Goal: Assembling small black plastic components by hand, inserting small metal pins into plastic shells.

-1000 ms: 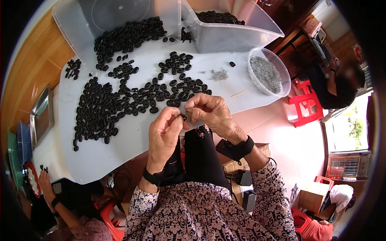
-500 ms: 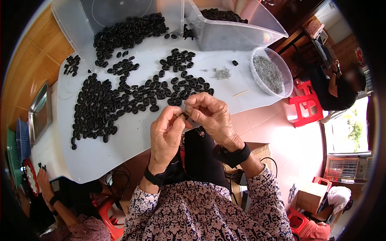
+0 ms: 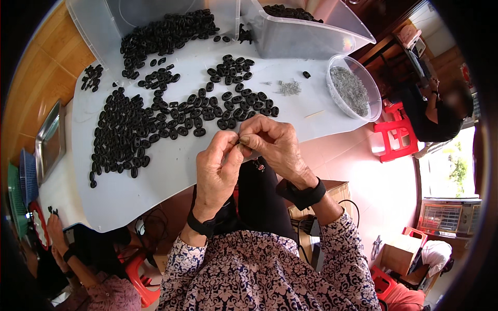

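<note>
Just off the table's near edge, my left hand (image 3: 218,163) and my right hand (image 3: 277,150) meet with their fingertips pinched together. Between them is a small black part, almost wholly covered by the fingers. Beyond the hands, many black oval pieces with two holes (image 3: 122,129) lie spread over the white table (image 3: 155,194). A looser group of these pieces (image 3: 207,111) is nearest to my fingertips. To the right of it lies a little heap of thin clear or silvery pins (image 3: 289,88).
A round clear tub (image 3: 374,103) of similar pins stands at the table's right edge. At the back are two translucent bins (image 3: 290,41) with black pieces. One stray black piece (image 3: 306,74) and a toothpick-like stick (image 3: 314,113) lie near the tub. Another person's hand (image 3: 56,230) is at lower left.
The view has shifted slightly, so the table sits a little higher. My fingertips have drawn closer together, and the black part shows less between them.
</note>
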A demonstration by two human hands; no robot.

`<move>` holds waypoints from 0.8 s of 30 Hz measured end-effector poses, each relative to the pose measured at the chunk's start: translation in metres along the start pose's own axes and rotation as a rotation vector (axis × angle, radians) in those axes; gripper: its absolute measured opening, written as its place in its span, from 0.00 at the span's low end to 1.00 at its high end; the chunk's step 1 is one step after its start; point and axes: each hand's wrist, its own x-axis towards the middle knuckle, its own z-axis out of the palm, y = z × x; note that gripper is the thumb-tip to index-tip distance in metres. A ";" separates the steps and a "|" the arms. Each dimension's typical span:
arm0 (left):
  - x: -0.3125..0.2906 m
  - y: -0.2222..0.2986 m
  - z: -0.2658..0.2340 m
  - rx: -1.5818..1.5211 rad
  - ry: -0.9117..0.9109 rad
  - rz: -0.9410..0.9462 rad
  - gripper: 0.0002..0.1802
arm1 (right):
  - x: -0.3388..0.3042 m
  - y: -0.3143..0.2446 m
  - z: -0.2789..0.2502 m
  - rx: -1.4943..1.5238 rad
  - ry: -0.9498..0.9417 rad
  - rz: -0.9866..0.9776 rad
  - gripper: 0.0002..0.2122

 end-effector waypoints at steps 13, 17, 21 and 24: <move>-0.002 -0.004 -0.004 -0.023 0.022 -0.043 0.05 | 0.004 0.007 0.002 -0.072 0.056 -0.123 0.05; -0.001 0.002 -0.002 -0.010 0.035 -0.021 0.06 | 0.003 0.005 0.005 -0.173 0.055 -0.165 0.06; 0.001 0.004 0.001 0.006 0.038 -0.009 0.06 | 0.002 0.002 0.005 -0.189 0.052 -0.099 0.06; -0.002 0.000 -0.001 0.028 0.070 0.043 0.05 | 0.001 0.002 0.008 -0.095 0.049 -0.077 0.05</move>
